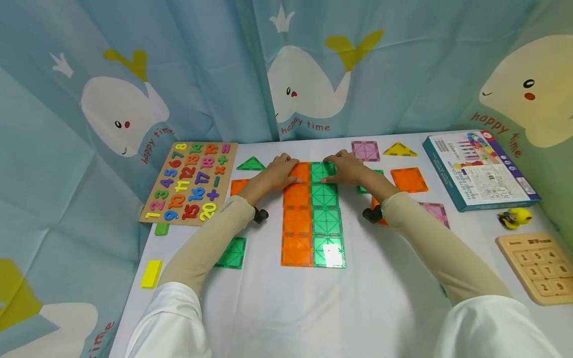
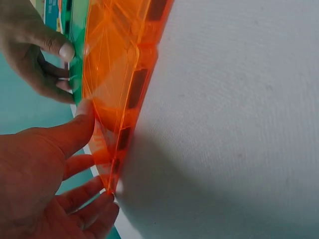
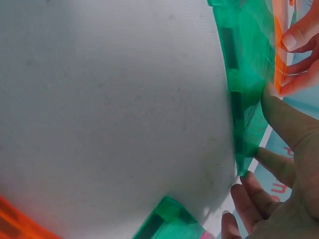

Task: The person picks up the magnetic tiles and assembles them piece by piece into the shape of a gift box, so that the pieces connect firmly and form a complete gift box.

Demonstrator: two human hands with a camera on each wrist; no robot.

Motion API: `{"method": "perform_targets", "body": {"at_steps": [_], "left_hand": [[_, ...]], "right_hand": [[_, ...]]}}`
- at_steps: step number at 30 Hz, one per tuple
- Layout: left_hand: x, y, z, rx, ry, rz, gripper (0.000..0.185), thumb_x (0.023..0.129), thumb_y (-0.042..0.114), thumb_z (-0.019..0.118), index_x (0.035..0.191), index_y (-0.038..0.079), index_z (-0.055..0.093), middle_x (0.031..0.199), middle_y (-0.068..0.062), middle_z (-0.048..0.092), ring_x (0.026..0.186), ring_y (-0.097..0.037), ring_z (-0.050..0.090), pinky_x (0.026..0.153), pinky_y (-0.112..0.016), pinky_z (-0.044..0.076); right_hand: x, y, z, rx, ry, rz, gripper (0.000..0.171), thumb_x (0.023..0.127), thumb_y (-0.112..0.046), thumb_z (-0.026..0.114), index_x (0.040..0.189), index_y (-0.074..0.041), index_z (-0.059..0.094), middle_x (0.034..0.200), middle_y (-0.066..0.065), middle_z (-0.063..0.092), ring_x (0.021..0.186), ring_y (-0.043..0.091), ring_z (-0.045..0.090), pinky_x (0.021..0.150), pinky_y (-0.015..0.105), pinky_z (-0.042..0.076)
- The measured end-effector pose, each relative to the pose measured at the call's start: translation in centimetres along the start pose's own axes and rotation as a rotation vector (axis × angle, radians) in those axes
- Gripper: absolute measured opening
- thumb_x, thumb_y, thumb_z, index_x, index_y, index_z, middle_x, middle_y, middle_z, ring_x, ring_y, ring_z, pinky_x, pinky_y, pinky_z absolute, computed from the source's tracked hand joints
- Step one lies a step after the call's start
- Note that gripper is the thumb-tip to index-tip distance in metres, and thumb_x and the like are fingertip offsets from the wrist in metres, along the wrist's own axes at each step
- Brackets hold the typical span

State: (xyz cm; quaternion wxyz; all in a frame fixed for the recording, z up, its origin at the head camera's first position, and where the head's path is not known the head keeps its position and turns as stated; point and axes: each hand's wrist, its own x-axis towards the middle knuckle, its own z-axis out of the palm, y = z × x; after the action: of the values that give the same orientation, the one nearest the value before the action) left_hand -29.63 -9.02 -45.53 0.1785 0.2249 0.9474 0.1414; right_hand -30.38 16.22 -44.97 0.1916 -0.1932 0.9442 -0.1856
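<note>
**Both hands at the far end of a two-colour tile strip**

White sleeves (image 1: 170, 323) frame the near edge of the table (image 1: 385, 298), where a person works on a strip of magnetic tiles, the landmark here. At far left of the strip lies a number board (image 1: 188, 181) with its numerals seated in its slots. The left hand (image 1: 279, 171) pinches the orange column's (image 1: 297, 219) far tile, thumb on top and fingers under its edge. The right hand (image 1: 346, 166) grips the green column's (image 1: 328, 219) far tile likewise, seemingly to keep the two edges flush. Loose tiles lie on both sides of the strip. Right of it sits a closed box (image 1: 479, 171), contents unseen, then a keypad board (image 1: 541, 266).
</note>
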Motion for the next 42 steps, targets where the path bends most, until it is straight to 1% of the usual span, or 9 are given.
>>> {"method": "perform_targets", "body": {"at_steps": [6,11,17,24,27,31,36,39,42], "left_hand": [[-0.1,-0.1,0.1,0.0,0.006,-0.002,0.068,0.107,0.041,0.061,0.163,0.011,0.039,0.158,-0.018,0.038,0.14,-0.034,0.039,0.123,-0.045,0.034],[-0.6,-1.0,0.4,-0.011,0.028,-0.001,0.07,0.106,0.042,0.063,0.164,0.011,0.038,0.162,-0.017,0.037,0.147,-0.034,0.037,0.126,-0.047,0.032],[-2.9,-3.3,-0.2,-0.06,0.078,-0.006,0.071,0.107,0.038,0.064,0.164,0.008,0.036,0.164,-0.019,0.035,0.151,-0.035,0.034,0.128,-0.048,0.03],[-6.8,-6.5,-1.6,-0.096,0.107,-0.077,0.066,0.108,0.034,0.062,0.163,0.006,0.038,0.165,-0.022,0.033,0.152,-0.04,0.033,0.127,-0.055,0.028],[-8.4,-7.5,-1.7,-0.112,0.109,-0.105,0.064,0.108,0.031,0.063,0.162,0.004,0.039,0.164,-0.024,0.034,0.151,-0.04,0.033,0.125,-0.057,0.031],[-10.0,-8.2,-1.4,-0.111,0.068,-0.137,0.067,0.106,0.031,0.067,0.161,0.004,0.04,0.164,-0.024,0.033,0.15,-0.041,0.034,0.124,-0.058,0.034],[-11.2,-8.5,-0.7,-0.112,0.01,-0.186,0.075,0.1,0.036,0.075,0.161,0.008,0.042,0.164,-0.023,0.033,0.143,-0.042,0.039,0.119,-0.061,0.039],[-11.8,-8.5,-0.5,-0.107,0.005,-0.209,0.079,0.098,0.036,0.077,0.162,0.01,0.041,0.163,-0.022,0.034,0.141,-0.041,0.041,0.117,-0.062,0.041],[-12.0,-8.5,-0.3,-0.104,0.011,-0.212,0.079,0.098,0.034,0.077,0.163,0.01,0.04,0.163,-0.022,0.035,0.14,-0.04,0.042,0.117,-0.061,0.041]], "right_hand": [[-0.3,0.3,0.3,0.003,0.035,-0.009,0.072,0.099,-0.04,0.076,0.157,-0.008,0.047,0.154,0.032,0.038,0.137,0.051,0.036,0.108,0.068,0.032],[-1.4,0.6,0.3,0.006,0.06,-0.023,0.074,0.098,-0.039,0.077,0.157,-0.007,0.047,0.156,0.031,0.038,0.14,0.05,0.036,0.113,0.072,0.027],[-3.4,2.3,-0.7,-0.017,0.077,-0.017,0.076,0.096,-0.039,0.079,0.156,-0.005,0.047,0.158,0.032,0.038,0.14,0.05,0.038,0.113,0.073,0.031],[-6.3,4.9,-2.7,-0.01,0.049,0.065,0.079,0.098,-0.038,0.076,0.161,-0.006,0.04,0.163,0.033,0.028,0.145,0.056,0.027,0.115,0.079,0.026],[-7.6,5.9,-3.1,-0.019,0.03,0.096,0.081,0.098,-0.038,0.076,0.162,-0.006,0.037,0.163,0.035,0.027,0.145,0.058,0.026,0.113,0.08,0.028],[-8.6,7.0,-3.1,-0.06,0.019,0.093,0.084,0.097,-0.037,0.078,0.161,-0.001,0.038,0.16,0.039,0.029,0.142,0.06,0.03,0.11,0.079,0.035],[-8.8,7.9,-2.5,-0.072,0.033,0.063,0.083,0.095,-0.035,0.08,0.157,0.005,0.042,0.157,0.041,0.031,0.139,0.06,0.033,0.111,0.077,0.035],[-8.6,8.1,-2.1,-0.068,0.031,0.058,0.083,0.095,-0.036,0.081,0.156,0.004,0.043,0.157,0.04,0.033,0.138,0.058,0.036,0.111,0.075,0.038],[-8.5,8.0,-2.0,-0.059,0.024,0.063,0.083,0.095,-0.036,0.081,0.157,0.004,0.043,0.157,0.039,0.032,0.136,0.057,0.038,0.109,0.074,0.041]]}}
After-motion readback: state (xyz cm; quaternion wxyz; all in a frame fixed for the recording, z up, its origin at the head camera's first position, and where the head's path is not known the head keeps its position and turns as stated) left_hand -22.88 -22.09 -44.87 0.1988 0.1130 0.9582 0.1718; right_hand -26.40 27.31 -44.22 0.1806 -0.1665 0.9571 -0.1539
